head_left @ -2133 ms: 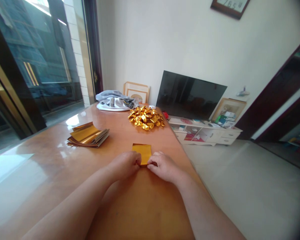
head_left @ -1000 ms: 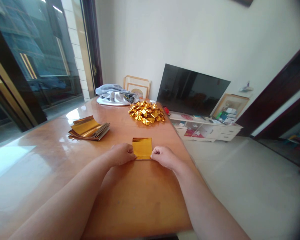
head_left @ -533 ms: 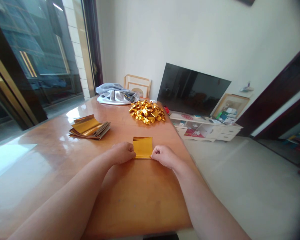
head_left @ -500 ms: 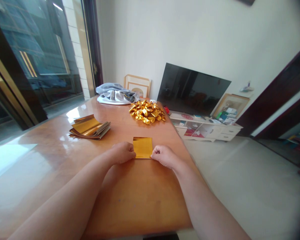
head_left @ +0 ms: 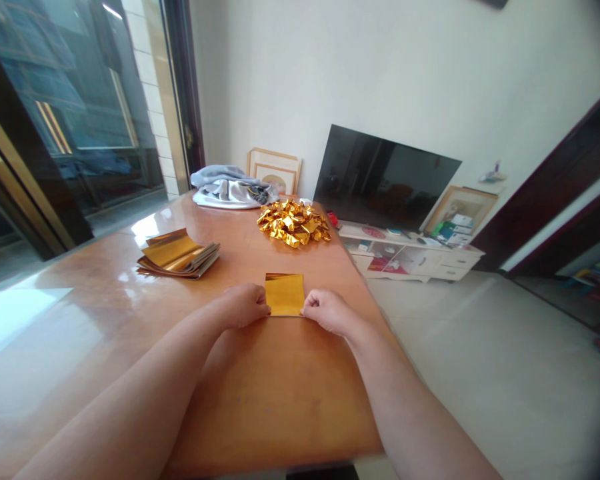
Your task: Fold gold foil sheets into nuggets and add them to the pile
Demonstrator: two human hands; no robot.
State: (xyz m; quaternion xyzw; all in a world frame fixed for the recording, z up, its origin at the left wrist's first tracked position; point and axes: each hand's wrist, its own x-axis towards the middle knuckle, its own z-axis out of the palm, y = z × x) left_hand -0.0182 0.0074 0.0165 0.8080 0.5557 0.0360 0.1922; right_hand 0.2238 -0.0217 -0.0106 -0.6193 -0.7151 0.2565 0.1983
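Lightly, the side edges of a thin rectangular gold foil sheet (head_left: 285,295) are pinched between the curled fingers of the left hand (head_left: 245,307) and right hand (head_left: 329,312), near the right edge of the glossy wooden tabletop (head_left: 280,400). Light, soft and probably slippery, it is best held by those edges.

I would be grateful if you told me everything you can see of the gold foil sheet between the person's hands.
The gold foil sheet is a small, roughly rectangular piece with a shiny, metallic golden face and crisp, straight edges. It lies flat on the glossy wooden table, squared to the person. The left hand meets its left edge and the right hand its right edge. Whether it is folded cannot be told.
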